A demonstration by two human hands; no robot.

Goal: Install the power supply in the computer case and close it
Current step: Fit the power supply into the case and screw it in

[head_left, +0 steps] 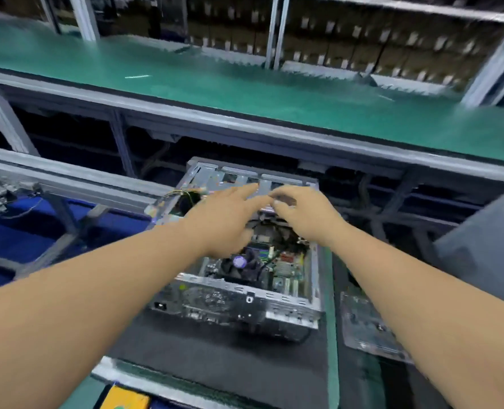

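Inside the open computer case point(292, 312), left hand point(221, 219) fingers outstretched; right hand point(301, 214) curled, grip unclear.

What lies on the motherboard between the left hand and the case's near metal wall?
In the head view, a CPU cooler fan with a purple hub.

My head camera looks forward and down, close over my left hand point(227, 214) (wide-angle, blurred).
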